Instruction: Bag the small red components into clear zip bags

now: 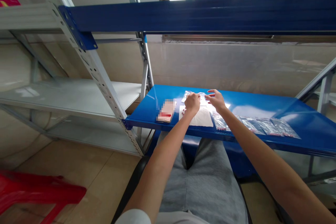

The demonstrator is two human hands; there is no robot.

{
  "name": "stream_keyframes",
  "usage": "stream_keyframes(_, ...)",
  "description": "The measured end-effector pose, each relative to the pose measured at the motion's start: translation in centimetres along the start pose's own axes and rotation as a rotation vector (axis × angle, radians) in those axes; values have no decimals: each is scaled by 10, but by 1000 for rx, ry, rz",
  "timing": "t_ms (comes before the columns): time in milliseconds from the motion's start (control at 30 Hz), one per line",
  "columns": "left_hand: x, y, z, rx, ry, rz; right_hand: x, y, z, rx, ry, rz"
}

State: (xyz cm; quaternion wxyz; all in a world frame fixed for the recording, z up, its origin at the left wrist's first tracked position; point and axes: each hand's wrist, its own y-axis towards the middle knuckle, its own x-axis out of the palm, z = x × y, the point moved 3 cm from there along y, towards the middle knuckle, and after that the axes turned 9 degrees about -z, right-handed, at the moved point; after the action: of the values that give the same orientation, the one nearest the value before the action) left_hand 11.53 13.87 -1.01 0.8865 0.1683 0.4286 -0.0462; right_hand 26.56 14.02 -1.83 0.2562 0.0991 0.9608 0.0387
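Observation:
Over the blue shelf top, my left hand [192, 103] is closed, its fingers pinched near a white, shiny plastic bag [186, 95]; whatever lies in the pinch is too small to make out. Just to its right, my right hand [215, 99] has its fingers apart, and I see nothing held in it. Below both hands lies a white sheet [201, 117], with small reddish pieces [184, 111] at its left side, close to my left wrist. To the right, several clear plastic bags [270, 126] with small red pieces inside lie in a row along the front edge.
A phone-like object [167, 112], partly blurred out, lies on the left of the blue shelf top [262, 106]. A blue beam [199, 15] crosses above. Grey shelves [78, 92] stand to the left, and a red stool [39, 190] is on the floor.

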Motion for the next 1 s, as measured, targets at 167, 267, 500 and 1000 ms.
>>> stream_keyframes(167, -15, -49, 11, 314, -238, 204, -12, -36, 0, 57, 660, -97)
stream_keyframes(267, -14, -83, 11, 382, -324, 228, -22, -59, -1, 29, 739, -121)
stream_keyframes(500, -27, -116, 10, 436, -346, 72, -41, -97, -11, -83, 611, -85)
stream_keyframes(1000, -44, -135, 41, 249, -48, 129, -5, -133, -51, -221, 283, -244)
